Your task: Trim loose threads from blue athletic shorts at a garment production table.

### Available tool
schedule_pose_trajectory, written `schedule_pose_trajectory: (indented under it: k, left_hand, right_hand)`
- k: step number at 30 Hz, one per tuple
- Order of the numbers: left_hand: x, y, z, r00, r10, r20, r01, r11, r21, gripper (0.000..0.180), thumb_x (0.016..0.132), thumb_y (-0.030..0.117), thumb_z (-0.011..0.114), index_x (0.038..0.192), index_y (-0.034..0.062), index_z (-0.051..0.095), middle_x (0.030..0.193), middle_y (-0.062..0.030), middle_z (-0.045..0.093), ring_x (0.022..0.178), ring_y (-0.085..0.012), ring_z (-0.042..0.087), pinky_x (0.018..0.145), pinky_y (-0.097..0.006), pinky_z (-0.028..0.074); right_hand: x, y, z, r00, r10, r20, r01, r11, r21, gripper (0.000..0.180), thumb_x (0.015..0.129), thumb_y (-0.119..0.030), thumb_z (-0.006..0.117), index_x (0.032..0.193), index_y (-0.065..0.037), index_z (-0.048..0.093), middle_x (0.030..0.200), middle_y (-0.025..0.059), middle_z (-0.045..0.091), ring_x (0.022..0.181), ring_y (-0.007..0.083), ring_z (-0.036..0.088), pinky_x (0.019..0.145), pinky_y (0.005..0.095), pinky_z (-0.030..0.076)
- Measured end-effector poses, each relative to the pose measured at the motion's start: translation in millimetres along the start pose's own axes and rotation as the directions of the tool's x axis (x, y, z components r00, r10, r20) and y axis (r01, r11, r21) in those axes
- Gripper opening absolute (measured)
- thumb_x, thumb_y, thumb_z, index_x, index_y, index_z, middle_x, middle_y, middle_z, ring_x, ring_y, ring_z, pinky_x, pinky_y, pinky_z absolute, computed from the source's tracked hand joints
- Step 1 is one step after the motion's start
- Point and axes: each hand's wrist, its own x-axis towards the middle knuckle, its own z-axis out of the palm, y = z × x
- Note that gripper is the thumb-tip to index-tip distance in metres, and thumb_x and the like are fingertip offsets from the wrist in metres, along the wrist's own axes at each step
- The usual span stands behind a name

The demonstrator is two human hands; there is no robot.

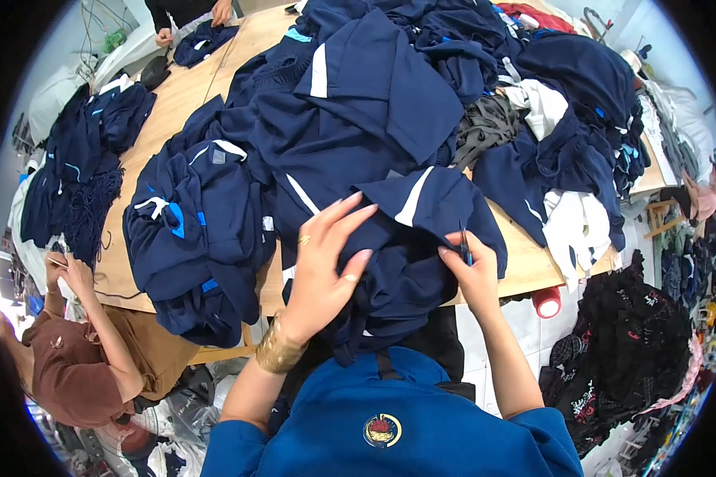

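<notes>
Seen from above, looking down over a blue top toward a wooden desk heaped with navy garments. Left hand spread open, fingers fanned and pointing up and to the right, palm pressing flat on a navy garment with white stripes lying at the near edge of the desk, directly ahead of the body. Gold rings and a wide gold cuff on that hand and wrist. Right hand closed in a pinch around a small dark thread snipper, tip pointing up and away, touching the same garment's right side. Garment bunched between both hands, partly draped over the desk edge toward the lap; white stripe running diagonally from lower left to upper right, just beyond the fingertips. Both hands on the cloth, the left covering more of it, the right at its edge. Farther back, a large pile of navy clothes; to the left, another folded navy stack. At lower left, a seated person in a brown shirt; at top left, another person's hands on dark cloth.
</notes>
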Motion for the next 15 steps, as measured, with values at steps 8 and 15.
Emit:
schedule_pose_trajectory:
  k: [8, 15]
  left_hand:
    - [47, -23, 16, 0.888, 0.017, 0.459, 0.353, 0.614, -0.706, 0.023, 0.091, 0.019, 0.053, 0.085, -0.0018, 0.060, 0.077, 0.0030, 0.057, 0.073, -0.0027, 0.048, 0.067, -0.018, 0.039]
    - [39, -20, 17, 0.903, 0.020, 0.428, 0.356, 0.523, -0.775, 0.026, 0.091, 0.022, 0.052, 0.085, -0.0016, 0.060, 0.074, 0.0032, 0.056, 0.070, -0.0029, 0.046, 0.066, -0.018, 0.038]
  right_hand:
    - [0, -58, -37, 0.910, 0.323, 0.260, -0.414, 0.690, 0.593, 0.008, 0.081, -0.012, 0.063, 0.085, -0.007, 0.058, 0.061, -0.0088, 0.047, 0.043, -0.0021, 0.033, 0.036, 0.0156, 0.019]
    - [-4, -68, -36, 0.908, 0.359, 0.215, -0.414, 0.703, 0.578, 0.007, 0.083, -0.013, 0.061, 0.086, -0.009, 0.057, 0.064, -0.0081, 0.048, 0.045, -0.0026, 0.036, 0.036, 0.0141, 0.020]
